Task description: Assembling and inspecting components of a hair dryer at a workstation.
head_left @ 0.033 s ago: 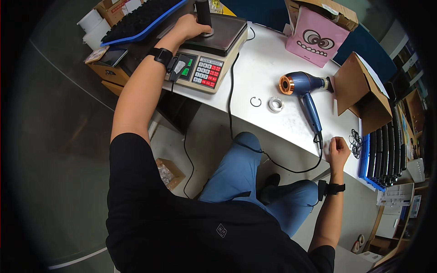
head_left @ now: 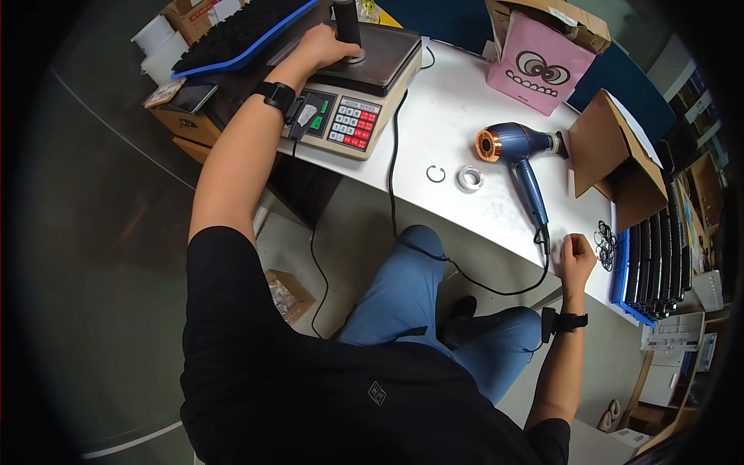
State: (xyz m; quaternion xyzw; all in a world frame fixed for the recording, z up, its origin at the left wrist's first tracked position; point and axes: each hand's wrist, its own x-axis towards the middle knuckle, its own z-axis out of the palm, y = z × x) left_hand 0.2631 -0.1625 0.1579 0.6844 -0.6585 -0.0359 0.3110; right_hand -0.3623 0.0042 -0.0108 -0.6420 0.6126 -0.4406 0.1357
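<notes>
My left hand (head_left: 325, 48) is closed round the lower part of a black cylinder (head_left: 347, 23) with a silvery base. The cylinder stands upright on the dark plate of a weighing scale (head_left: 360, 116), and its top is cut off by the picture's edge. Near the table's front edge rests my right hand (head_left: 577, 257), fingers curled; whatever they may hold is hidden. Just right of it lies a bunch of black rings (head_left: 605, 246). A blue hair dryer (head_left: 528, 182) with a copper-coloured end lies on the white table (head_left: 457, 101).
An open black snap ring (head_left: 435, 173) and a pale metal ring (head_left: 470, 178) lie left of the dryer. A pink box (head_left: 535, 74) and an open carton (head_left: 612, 147) stand behind. Blue trays of black parts (head_left: 655, 260) sit at right. The dryer's cord (head_left: 496, 292) hangs over the edge.
</notes>
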